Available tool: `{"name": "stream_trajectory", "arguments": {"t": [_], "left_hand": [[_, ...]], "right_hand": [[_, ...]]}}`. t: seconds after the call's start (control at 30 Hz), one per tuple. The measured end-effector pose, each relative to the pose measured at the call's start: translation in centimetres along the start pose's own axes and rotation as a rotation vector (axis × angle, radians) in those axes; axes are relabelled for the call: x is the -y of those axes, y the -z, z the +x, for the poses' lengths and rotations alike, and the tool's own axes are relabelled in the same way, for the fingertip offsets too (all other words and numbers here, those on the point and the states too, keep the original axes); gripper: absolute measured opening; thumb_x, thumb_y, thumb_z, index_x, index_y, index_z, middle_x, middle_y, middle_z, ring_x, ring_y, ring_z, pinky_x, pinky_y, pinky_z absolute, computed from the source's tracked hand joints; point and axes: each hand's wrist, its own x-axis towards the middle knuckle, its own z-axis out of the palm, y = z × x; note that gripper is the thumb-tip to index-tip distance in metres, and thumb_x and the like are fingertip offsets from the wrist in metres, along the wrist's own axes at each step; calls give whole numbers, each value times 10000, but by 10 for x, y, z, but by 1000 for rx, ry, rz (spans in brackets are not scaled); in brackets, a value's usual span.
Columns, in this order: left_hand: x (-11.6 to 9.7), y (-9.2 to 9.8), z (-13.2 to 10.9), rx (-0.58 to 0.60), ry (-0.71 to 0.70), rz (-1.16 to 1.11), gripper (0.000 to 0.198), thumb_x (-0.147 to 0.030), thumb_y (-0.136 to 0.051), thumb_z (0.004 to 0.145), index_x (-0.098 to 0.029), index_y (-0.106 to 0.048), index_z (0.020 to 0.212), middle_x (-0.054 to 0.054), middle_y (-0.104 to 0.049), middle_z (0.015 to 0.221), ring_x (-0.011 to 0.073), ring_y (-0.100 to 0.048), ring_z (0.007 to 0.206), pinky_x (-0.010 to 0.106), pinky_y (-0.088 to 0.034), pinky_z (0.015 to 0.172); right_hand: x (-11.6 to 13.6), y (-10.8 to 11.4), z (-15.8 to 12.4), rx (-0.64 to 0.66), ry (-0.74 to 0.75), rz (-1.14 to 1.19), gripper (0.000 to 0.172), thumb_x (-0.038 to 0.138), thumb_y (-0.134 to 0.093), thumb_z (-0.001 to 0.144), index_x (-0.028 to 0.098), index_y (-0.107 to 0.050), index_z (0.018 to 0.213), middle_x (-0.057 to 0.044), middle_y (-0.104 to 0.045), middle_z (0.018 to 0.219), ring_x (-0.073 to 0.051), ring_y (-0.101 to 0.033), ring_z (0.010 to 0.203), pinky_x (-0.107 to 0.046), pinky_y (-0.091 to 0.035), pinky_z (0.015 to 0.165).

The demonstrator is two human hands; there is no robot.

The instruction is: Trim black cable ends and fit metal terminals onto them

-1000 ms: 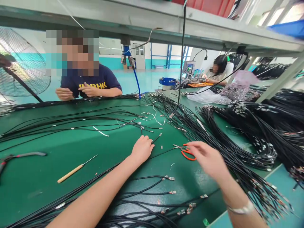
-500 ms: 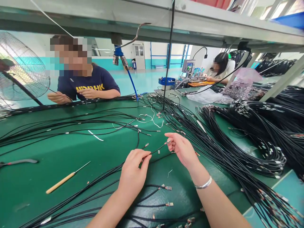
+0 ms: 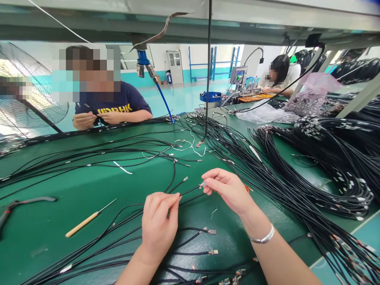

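My left hand (image 3: 159, 221) is closed, with thumb and forefinger pinching a thin black cable (image 3: 190, 190) a short way behind its end. Thumb and fingers of my right hand (image 3: 228, 192) close on the small connector (image 3: 202, 185) at that cable's tip, partly covering it. The cable runs nearly straight between the two hands, just above the green table. Other black cables with metal connectors (image 3: 211, 231) lie below and between my wrists. A silver bangle (image 3: 263, 235) circles my right wrist.
A wooden-handled awl (image 3: 82, 224) and pliers (image 3: 28, 202) lie on the left. Thick cable bundles (image 3: 285, 178) cover the right. A black cord (image 3: 208, 79) hangs mid-table beneath an overhead shelf (image 3: 178, 31). One co-worker (image 3: 118, 99) sits opposite, another farther back.
My right fingers have moved slightly left and drawn together around the connector. My left hand has shifted a little left and down. The view has moved slightly; the opposite co-worker's hands have come together.
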Motion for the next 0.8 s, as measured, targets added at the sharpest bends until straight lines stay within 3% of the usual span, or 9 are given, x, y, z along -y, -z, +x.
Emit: {"name": "stream_trajectory", "arguments": {"t": [0.2, 0.37, 0.5, 0.6, 0.67, 0.8], "left_hand": [[1, -3, -2, 28, 48, -37, 186, -43, -641, 779, -192, -602, 883, 15, -609, 764, 153, -548, 740, 308, -460, 683], [3, -5, -8, 51, 77, -64, 173, -75, -626, 802, -202, -610, 918, 12, -608, 779, 144, -565, 727, 298, -470, 665], [-2, -8, -10, 85, 56, -73, 179, -85, -594, 826, -212, -607, 952, 20, -625, 793, 152, -581, 727, 300, -482, 667], [-4, -5, -9, 184, 37, -61, 167, -125, -555, 858, -203, -602, 999, 35, -642, 816, 158, -594, 745, 295, -498, 681], [2, 5, -11, 292, 28, 13, 174, -176, -530, 881, -193, -605, 1037, 48, -658, 841, 169, -611, 765, 300, -505, 707], [37, 45, -32, 443, 48, 188, 210, -247, -479, 911, -193, -633, 1041, 50, -687, 831, 179, -648, 755, 287, -516, 707]], "right_hand": [[-4, -1, 0, 29, 71, 48, 180, 253, -712, 782, 213, -665, 951, 8, -647, 743, -120, -638, 676, -242, -503, 633], [-4, -1, 0, 10, -32, 76, 198, 338, -705, 779, 189, -695, 908, -15, -646, 746, -127, -612, 665, -251, -493, 614], [0, 0, -3, 104, -37, -82, 251, 366, -677, 798, 191, -707, 976, -23, -646, 764, -126, -588, 685, -268, -492, 663], [5, 5, -6, 164, -84, -205, 194, 302, -740, 732, 187, -721, 887, -16, -653, 697, -135, -593, 650, -288, -506, 656], [7, 14, -5, 67, -66, -216, 162, 288, -762, 703, 156, -724, 788, -35, -652, 646, -150, -599, 606, -300, -511, 609], [11, 54, 5, -321, 174, -99, 220, 340, -762, 680, 175, -701, 812, -10, -610, 664, -118, -563, 583, -260, -478, 545]]}}
